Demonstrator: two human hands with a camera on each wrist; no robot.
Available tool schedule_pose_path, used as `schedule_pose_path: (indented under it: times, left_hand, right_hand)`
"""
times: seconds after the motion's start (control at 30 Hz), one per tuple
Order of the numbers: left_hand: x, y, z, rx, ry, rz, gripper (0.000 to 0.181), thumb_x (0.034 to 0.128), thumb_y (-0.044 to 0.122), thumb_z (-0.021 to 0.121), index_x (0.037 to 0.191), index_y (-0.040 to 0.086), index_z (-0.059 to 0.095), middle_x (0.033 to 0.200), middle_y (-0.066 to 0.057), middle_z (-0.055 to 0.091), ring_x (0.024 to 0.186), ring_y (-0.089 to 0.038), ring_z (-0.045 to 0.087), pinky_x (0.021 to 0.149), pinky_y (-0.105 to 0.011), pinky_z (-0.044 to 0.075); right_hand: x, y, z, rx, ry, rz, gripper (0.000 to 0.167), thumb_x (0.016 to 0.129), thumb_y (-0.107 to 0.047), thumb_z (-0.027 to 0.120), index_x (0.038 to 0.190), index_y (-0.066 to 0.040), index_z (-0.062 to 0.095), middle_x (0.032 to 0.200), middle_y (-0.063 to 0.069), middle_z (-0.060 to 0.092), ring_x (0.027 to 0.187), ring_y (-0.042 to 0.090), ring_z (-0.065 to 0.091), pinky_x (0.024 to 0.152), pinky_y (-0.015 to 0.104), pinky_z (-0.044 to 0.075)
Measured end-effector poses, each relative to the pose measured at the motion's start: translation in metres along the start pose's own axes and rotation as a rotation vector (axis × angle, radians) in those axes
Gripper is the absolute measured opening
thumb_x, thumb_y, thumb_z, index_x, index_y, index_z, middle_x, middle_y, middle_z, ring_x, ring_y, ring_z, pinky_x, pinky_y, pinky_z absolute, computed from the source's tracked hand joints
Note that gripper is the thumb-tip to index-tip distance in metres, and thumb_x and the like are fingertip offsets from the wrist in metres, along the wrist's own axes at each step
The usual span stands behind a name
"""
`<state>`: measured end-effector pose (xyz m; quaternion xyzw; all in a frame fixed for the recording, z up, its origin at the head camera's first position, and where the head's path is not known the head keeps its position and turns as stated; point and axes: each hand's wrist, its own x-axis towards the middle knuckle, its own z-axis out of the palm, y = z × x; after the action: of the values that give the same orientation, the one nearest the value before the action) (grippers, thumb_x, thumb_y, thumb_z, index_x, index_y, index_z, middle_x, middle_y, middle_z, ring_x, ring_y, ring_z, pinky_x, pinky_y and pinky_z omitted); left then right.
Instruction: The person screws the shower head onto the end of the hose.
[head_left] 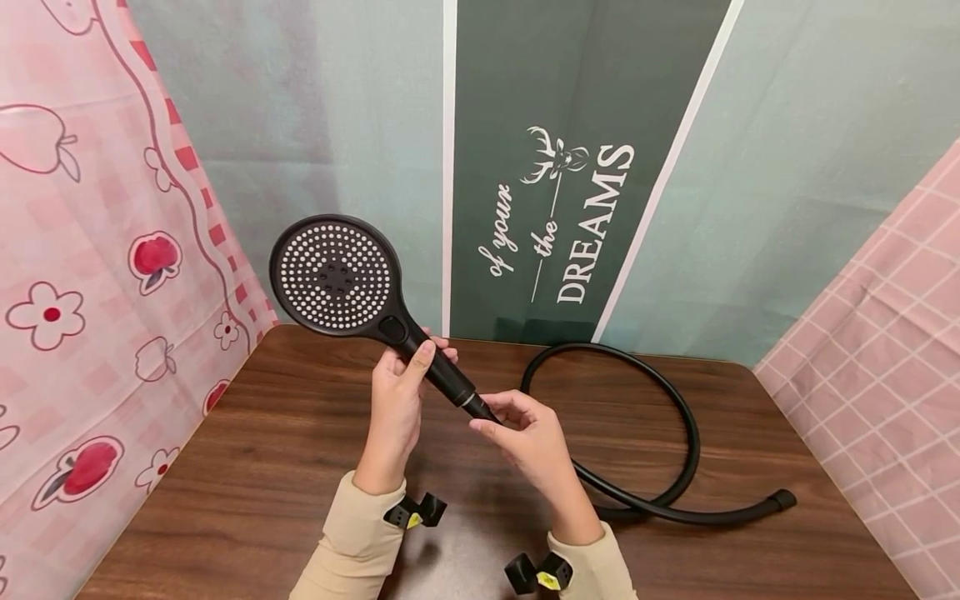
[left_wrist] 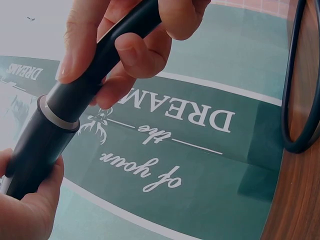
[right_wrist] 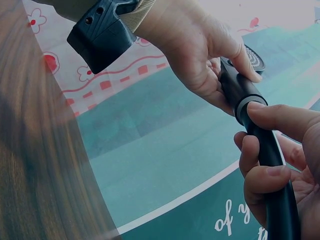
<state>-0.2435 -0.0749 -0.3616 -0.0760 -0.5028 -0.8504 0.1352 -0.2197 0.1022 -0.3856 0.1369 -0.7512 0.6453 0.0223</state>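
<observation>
A black shower head with a round face of white nozzles is held up above the table, its face toward the head camera. The left hand grips its handle, thumb on top. At the handle's lower end the right hand pinches the black hose end between thumb and fingers. In the left wrist view a light ring shows where the hose end meets the handle; whether it is fully seated I cannot tell.
The black hose loops over the right side of the brown wooden table, its free end at the right. Behind the table hangs a green printed cloth, with pink patterned cloths at both sides.
</observation>
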Motion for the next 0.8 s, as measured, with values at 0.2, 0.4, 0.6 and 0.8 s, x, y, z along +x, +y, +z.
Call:
schedule_pose_path:
  times: [0.2, 0.4, 0.6, 0.8]
  left_hand:
    - [0.0002, 0.0, 0.0001, 0.002, 0.003, -0.009, 0.034, 0.1027, 0.007, 0.051, 0.131, -0.009, 0.041, 0.095, 0.005, 0.071, 0.089, -0.007, 0.073, 0.095, -0.027, 0.057]
    - [0.0007, -0.0003, 0.0, 0.005, 0.004, -0.006, 0.03, 0.1026, 0.008, 0.051, 0.129, -0.004, 0.045, 0.095, 0.005, 0.071, 0.089, -0.008, 0.073, 0.095, -0.027, 0.057]
    - [0.0014, -0.0006, -0.0007, 0.016, 0.005, -0.014, 0.031, 0.1025, 0.01, 0.053, 0.129, -0.004, 0.045, 0.095, 0.005, 0.07, 0.089, -0.008, 0.073, 0.094, -0.026, 0.057]
    - [0.0014, -0.0011, -0.001, 0.02, 0.003, -0.011, 0.032, 0.1024, 0.012, 0.054, 0.129, -0.003, 0.045, 0.096, 0.005, 0.07, 0.09, -0.007, 0.073, 0.094, -0.026, 0.057]
  right_hand:
    - [-0.0006, 0.0003, -0.0005, 0.001, -0.009, -0.001, 0.03, 0.081, -0.006, 0.08, 0.11, -0.005, 0.072, 0.08, 0.005, 0.061, 0.046, 0.006, 0.041, 0.04, 0.017, 0.037]
    - [-0.0002, 0.0001, -0.0006, 0.0, -0.01, 0.004, 0.029, 0.082, -0.007, 0.08, 0.11, -0.006, 0.072, 0.079, 0.004, 0.06, 0.045, 0.006, 0.041, 0.04, 0.017, 0.036]
    - [0.0004, 0.0011, -0.0009, 0.007, -0.015, -0.015, 0.028, 0.082, -0.004, 0.079, 0.109, -0.001, 0.072, 0.073, 0.004, 0.058, 0.045, 0.005, 0.042, 0.039, 0.017, 0.036]
    - [0.001, -0.0008, 0.0004, -0.01, -0.003, -0.006, 0.03, 0.08, -0.006, 0.081, 0.108, -0.002, 0.071, 0.08, 0.006, 0.063, 0.051, 0.006, 0.045, 0.042, 0.018, 0.038]
